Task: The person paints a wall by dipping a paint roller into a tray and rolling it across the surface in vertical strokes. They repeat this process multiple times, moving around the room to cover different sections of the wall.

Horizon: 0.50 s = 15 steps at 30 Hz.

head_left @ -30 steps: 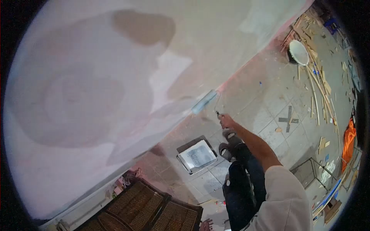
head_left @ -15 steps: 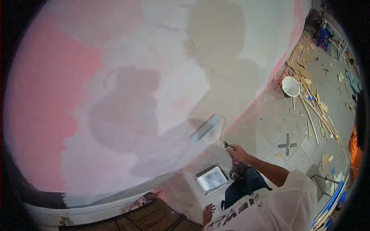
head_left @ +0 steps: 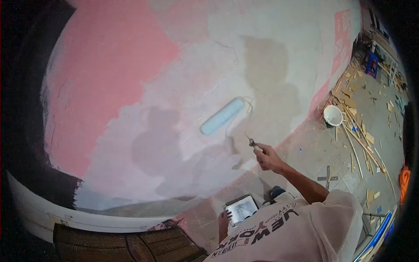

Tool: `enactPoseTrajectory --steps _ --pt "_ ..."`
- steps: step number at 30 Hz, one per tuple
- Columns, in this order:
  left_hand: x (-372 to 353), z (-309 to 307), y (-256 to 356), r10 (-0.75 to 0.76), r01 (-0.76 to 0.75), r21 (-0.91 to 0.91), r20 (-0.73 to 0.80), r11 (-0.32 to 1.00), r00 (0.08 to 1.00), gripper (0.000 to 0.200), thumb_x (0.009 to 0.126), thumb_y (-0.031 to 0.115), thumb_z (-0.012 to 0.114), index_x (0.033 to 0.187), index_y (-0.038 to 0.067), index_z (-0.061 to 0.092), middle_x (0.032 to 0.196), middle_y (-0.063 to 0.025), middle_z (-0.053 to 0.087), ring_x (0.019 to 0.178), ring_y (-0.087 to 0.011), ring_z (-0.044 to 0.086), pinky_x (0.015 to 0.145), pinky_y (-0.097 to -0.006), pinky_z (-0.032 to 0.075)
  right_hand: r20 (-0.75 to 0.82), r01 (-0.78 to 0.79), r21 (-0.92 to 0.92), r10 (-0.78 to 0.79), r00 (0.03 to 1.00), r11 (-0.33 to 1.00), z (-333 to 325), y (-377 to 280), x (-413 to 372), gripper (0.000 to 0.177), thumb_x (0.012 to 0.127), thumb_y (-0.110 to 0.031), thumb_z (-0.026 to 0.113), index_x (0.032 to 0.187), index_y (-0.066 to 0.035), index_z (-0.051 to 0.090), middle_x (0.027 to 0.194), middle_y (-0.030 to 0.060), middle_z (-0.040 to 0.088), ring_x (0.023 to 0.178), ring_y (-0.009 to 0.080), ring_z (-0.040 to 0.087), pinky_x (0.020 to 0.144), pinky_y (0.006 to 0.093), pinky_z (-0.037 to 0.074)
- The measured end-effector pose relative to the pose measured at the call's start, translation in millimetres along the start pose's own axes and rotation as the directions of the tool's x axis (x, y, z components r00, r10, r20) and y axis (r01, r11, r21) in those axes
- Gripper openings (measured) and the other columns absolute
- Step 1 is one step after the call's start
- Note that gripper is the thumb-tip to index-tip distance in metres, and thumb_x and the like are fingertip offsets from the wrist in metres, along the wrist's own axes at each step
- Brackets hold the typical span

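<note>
A paint roller with a pale blue sleeve [head_left: 222, 116] lies against the pink and whitish wall [head_left: 118, 56]. Its thin wire frame runs down to a handle, and my right hand [head_left: 267, 157] is wrapped round that handle. Low in the view, my left hand [head_left: 225, 215] hangs beside the left edge of a paint tray [head_left: 242, 210] on the floor; its fingers are apart and nothing shows in them. Whether it touches the tray cannot be told. Shadows fall across the whitish part of the wall.
A white bucket [head_left: 333, 115] stands on the floor at the right, among scattered wood strips [head_left: 354, 148]. Farther back is a blue stool [head_left: 372, 64]. A brown slatted panel [head_left: 131, 245] lies at the lower left. Orange cloth [head_left: 404, 183] shows at the right edge.
The roller and my right hand have moved up the wall. My left hand has moved up and left, nearer the tray. The view has shifted, showing more pink wall.
</note>
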State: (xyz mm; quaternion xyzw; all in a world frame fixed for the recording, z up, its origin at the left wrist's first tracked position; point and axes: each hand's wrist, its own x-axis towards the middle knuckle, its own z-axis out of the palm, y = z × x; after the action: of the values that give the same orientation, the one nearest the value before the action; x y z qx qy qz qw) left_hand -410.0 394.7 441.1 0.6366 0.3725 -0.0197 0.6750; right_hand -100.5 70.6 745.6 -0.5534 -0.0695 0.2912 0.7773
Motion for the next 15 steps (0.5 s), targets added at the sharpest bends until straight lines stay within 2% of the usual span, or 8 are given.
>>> enactPoseTrajectory --steps 3,4,7,8,12,15 --pt "-12 9 13 0.051 -0.051 -0.001 -0.024 0.999 0.998 0.040 0.107 0.031 0.047 0.129 -0.001 0.059 0.116 -0.0149 0.071 0.092 -0.0225 0.071 0.075 -0.0342 0.056 0.047 0.123 -0.009 -0.123 0.991 0.992 17 -25 -4 0.029 0.106 -0.026 0.052 0.130 -0.011 0.054 0.065 -0.0085 0.034 0.049 0.0034 0.030 0.042 0.0229 0.025" --pt "-14 11 12 0.069 -0.069 -0.013 -0.023 0.998 0.997 0.041 0.108 0.032 0.047 0.129 0.000 0.058 0.116 -0.0149 0.071 0.092 -0.0229 0.071 0.076 -0.0348 0.056 0.047 0.138 -0.032 -0.137 0.989 0.990 24 -37 -3 0.037 0.104 -0.027 0.054 0.135 -0.008 0.053 0.065 -0.0076 0.040 0.048 0.0054 0.037 0.041 0.0245 0.031" --pt "-42 17 8 0.047 -0.046 0.038 -0.029 0.998 0.998 0.040 0.108 0.032 0.046 0.130 0.000 0.058 0.117 -0.0154 0.071 0.094 -0.0241 0.071 0.078 -0.0361 0.056 0.050 0.149 -0.007 -0.148 0.988 0.989 50 -77 -7 0.027 0.104 -0.026 0.054 0.125 -0.009 0.055 0.066 -0.0072 0.040 0.049 0.0054 0.037 0.041 0.0240 0.031" --pt "-56 16 5 0.064 -0.064 0.017 -0.013 0.998 0.998 0.041 0.108 0.032 0.046 0.130 0.000 0.058 0.117 -0.0155 0.071 0.096 -0.0247 0.071 0.079 -0.0372 0.056 0.018 0.177 -0.055 -0.177 0.984 0.983 57 -89 -3 0.021 0.103 -0.026 0.054 0.118 -0.011 0.056 0.067 -0.0068 0.039 0.050 0.0047 0.036 0.042 0.0231 0.030" --pt "-81 13 -43 -0.029 0.024 -0.065 -0.076 0.998 0.997 0.041 0.107 0.033 0.046 0.130 0.001 0.058 0.115 -0.0156 0.072 0.092 -0.0235 0.071 0.076 -0.0351 0.055 0.076 0.210 0.037 -0.213 0.974 0.977 85 -128 -9 0.016 0.103 -0.027 0.054 0.108 -0.011 0.055 0.068 -0.0061 0.039 0.051 0.0038 0.032 0.043 0.0229 0.029" --pt "-100 13 -60 -0.025 0.016 -0.071 -0.129 0.997 0.991 0.041 0.107 0.034 0.047 0.130 0.001 0.058 0.114 -0.0150 0.072 0.089 -0.0224 0.071 0.073 -0.0335 0.054 0.089 0.268 0.042 -0.270 0.959 0.963 95 -143 -10 0.016 0.103 -0.027 0.054 0.100 -0.012 0.052 0.070 -0.0062 0.039 0.051 0.0033 0.031 0.043 0.0233 0.027"
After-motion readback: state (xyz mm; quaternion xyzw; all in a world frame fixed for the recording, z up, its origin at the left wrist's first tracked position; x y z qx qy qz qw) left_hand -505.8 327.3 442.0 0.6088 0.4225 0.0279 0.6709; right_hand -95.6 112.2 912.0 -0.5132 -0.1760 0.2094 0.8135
